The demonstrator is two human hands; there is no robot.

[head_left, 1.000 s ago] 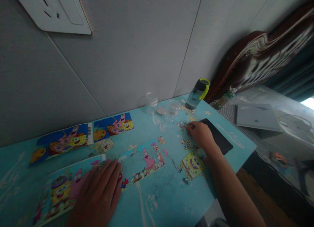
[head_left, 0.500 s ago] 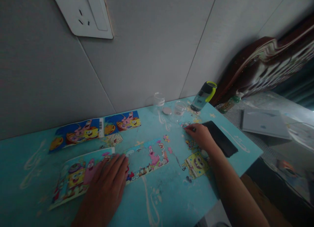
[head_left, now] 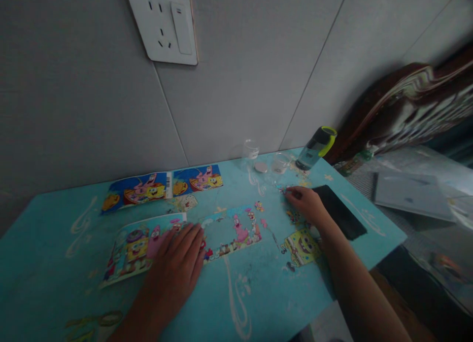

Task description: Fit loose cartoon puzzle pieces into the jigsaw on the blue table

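Note:
My left hand (head_left: 179, 260) lies flat with fingers stretched out, over the right part of a cartoon picture sheet (head_left: 135, 248) and the left end of a partly assembled jigsaw puzzle (head_left: 242, 231). That puzzle shows a border and a pink figure around a bare middle. At the right, my right hand (head_left: 306, 203) has its fingertips pinched together beside a small heap of puzzle pieces (head_left: 281, 188); what they hold, if anything, is hidden. Another cluster of pieces (head_left: 293, 216) lies just below that hand. Under the right forearm is a yellow cartoon figure (head_left: 301, 247).
Two blue cartoon packets (head_left: 136, 190) lie by the wall. Clear plastic cups (head_left: 251, 149), a round lid (head_left: 260, 167) and a water bottle (head_left: 313, 149) stand at the back. A black flat object (head_left: 342, 214) is right of my right arm. Scissors (head_left: 109, 318) lie at front left.
The camera view has shifted, so the table appears further right and the scissors have come into view. Both hands stay in nearly the same places on the table.

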